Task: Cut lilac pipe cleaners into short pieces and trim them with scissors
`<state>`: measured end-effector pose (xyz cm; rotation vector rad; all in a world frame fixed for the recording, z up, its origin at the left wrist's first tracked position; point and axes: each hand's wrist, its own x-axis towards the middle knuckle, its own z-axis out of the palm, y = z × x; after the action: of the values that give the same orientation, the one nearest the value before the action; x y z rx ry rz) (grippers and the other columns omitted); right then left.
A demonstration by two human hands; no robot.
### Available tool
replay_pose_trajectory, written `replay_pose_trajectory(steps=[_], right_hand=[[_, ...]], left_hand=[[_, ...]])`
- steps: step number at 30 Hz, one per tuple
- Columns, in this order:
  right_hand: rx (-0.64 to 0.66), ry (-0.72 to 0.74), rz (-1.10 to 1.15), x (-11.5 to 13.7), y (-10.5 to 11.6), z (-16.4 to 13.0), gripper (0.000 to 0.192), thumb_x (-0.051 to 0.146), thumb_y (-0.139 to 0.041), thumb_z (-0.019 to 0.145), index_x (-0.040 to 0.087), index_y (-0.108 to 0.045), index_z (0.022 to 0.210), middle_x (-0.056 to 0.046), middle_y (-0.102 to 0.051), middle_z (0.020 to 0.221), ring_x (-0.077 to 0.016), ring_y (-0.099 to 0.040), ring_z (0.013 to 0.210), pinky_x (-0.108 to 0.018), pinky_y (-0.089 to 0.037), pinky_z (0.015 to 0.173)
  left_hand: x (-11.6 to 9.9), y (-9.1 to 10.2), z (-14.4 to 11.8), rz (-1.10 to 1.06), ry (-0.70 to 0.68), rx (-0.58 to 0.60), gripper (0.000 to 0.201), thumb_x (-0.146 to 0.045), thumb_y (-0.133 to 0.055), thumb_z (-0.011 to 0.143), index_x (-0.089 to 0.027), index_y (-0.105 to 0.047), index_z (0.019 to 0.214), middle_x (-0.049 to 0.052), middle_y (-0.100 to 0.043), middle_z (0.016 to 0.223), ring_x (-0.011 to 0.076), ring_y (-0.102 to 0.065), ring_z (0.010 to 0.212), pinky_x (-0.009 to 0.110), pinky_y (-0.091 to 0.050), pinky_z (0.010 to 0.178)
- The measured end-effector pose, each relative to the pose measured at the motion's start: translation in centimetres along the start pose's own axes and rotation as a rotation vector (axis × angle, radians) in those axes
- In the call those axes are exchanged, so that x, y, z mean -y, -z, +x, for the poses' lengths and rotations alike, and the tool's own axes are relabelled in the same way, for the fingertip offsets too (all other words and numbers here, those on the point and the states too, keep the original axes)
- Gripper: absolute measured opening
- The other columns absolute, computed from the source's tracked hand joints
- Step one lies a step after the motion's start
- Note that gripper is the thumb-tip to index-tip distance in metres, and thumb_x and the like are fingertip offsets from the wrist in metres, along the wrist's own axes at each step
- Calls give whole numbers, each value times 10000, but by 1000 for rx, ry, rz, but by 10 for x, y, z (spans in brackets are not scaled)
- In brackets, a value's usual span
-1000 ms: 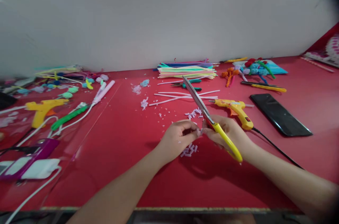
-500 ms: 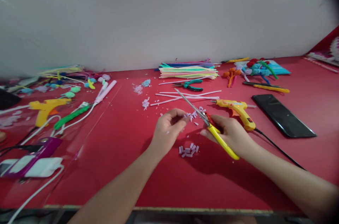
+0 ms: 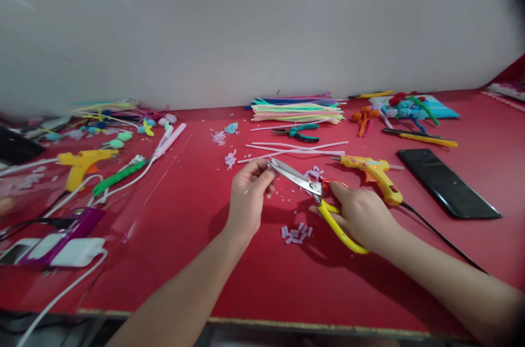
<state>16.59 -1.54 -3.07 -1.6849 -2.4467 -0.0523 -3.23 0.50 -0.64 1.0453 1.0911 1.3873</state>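
The scissors (image 3: 311, 189) are gripped by the closed right hand (image 3: 361, 215) through their yellow handles, blades pointing left toward the left hand (image 3: 248, 194). That hand is pinched shut just beside the blade tips; what is held there is too small to tell. Cut lilac pieces (image 3: 296, 233) lie on the red desk (image 3: 205, 259) just near of the scissors, between the hands. A clean snip is best made with the fingertips kept clear of the blades. A yellow glue gun (image 3: 375, 172) rests just beyond the right hand.
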Motion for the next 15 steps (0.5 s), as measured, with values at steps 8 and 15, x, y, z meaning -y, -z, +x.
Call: replay_pose_trajectory(steps=[8, 15], right_hand=[[-54, 21, -57, -1, -4, -1, 365, 498, -320, 817, 173, -458, 726, -30, -558, 491, -151, -513, 439, -255, -147, 441], [-51, 20, -46, 0, -5, -2, 378, 498, -296, 823, 175, -450, 698, -36, -553, 485, -144, -499, 426, -258, -137, 446]], left_hand=[[0, 1, -1, -2, -18, -3, 57, -210, -582, 700, -158, -559, 709, -45, -460, 546, 37, -392, 453, 152, -284, 401], [1, 0, -1, -16, -14, -5, 72, -214, -583, 695, -152, -564, 726, -42, -457, 552, 37, -385, 459, 155, -280, 404]])
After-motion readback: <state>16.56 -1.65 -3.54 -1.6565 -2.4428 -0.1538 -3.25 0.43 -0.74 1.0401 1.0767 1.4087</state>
